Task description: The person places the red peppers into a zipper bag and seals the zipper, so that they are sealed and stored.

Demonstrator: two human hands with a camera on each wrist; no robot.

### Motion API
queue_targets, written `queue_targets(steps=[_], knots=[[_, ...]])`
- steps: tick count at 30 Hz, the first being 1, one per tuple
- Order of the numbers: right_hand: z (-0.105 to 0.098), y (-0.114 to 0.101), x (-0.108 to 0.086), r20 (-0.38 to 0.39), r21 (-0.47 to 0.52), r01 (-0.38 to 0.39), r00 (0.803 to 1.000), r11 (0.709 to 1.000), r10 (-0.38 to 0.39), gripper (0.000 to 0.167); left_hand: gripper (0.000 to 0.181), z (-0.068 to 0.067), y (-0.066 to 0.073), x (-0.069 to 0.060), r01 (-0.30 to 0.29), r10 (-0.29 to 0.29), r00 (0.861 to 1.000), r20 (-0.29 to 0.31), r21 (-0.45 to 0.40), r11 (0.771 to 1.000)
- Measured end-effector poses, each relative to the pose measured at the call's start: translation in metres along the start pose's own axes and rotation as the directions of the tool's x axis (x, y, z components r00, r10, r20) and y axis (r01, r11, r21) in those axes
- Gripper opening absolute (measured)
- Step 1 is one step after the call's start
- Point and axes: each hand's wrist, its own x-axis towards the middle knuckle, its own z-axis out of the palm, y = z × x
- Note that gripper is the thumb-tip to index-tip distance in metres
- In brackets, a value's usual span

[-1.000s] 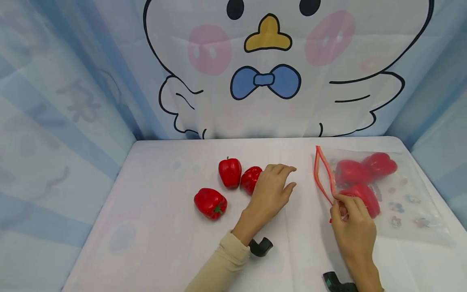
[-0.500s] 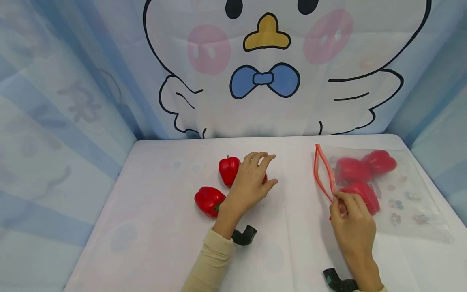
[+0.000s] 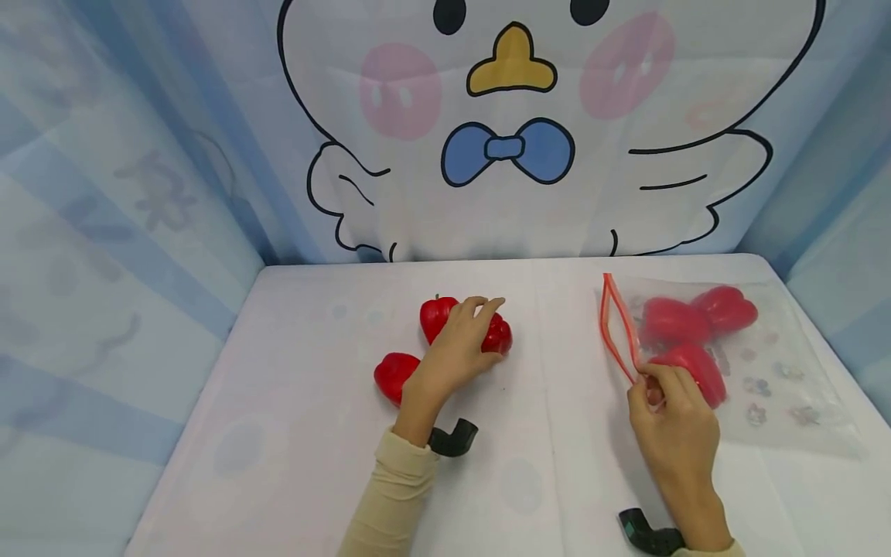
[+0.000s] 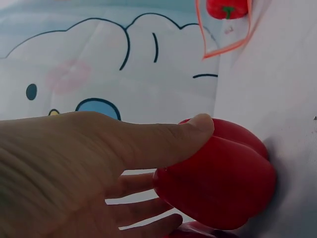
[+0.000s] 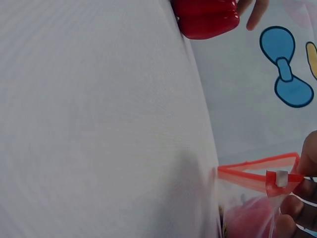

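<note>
- The person's left hand (image 3: 452,352) reached over a red bell pepper (image 3: 498,335) on a white-covered table (image 3: 306,464), its fingers spread apart, with the thumb lying across the pepper in the left wrist view; whether it bore any weight could not be told.
- Just beside that pepper, partly behind the same hand, stood a second pepper (image 3: 435,317), its green stem upward; a third pepper (image 3: 394,377) lay nearer the person, partly covered by the hand.
- To the right, well apart from these, the right hand (image 3: 675,429) pinched the edge of a clear plastic bag (image 3: 786,379) between thumb and fingers, near a pale slider (image 5: 281,178) on the red-orange closure (image 3: 629,325).
- The bag lay flat, its mouth parted and facing the left hand, with three bagged peppers (image 3: 674,321) inside.
- Behind the table hung a cartoon backdrop (image 3: 508,216) with a blue bow tie (image 3: 508,150).
</note>
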Motion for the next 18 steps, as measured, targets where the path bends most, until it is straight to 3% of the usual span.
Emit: queue_targets(steps=[5, 11, 18], knots=[[-0.0002, 0.0006, -0.0016, 0.012, 0.002, -0.008, 1.000, 1.000, 0.008, 0.023, 0.082, 0.0004, -0.0023, -0.0020, 0.026, -0.025, 0.999, 0.033, -0.021, 0.999], [-0.0021, 0.0025, -0.0031, 0.015, -0.013, -0.024, 1.000, 1.000, 0.024, 0.021, 0.081, 0.0015, -0.0035, -0.0022, 0.015, -0.013, 0.997, 0.071, -0.028, 0.999], [-0.0016, 0.0041, -0.0033, 0.015, -0.013, -0.025, 1.000, 1.000, 0.026, 0.020, 0.077, 0.0006, -0.0057, -0.0025, 0.000, 0.001, 0.998, 0.065, -0.017, 1.000]])
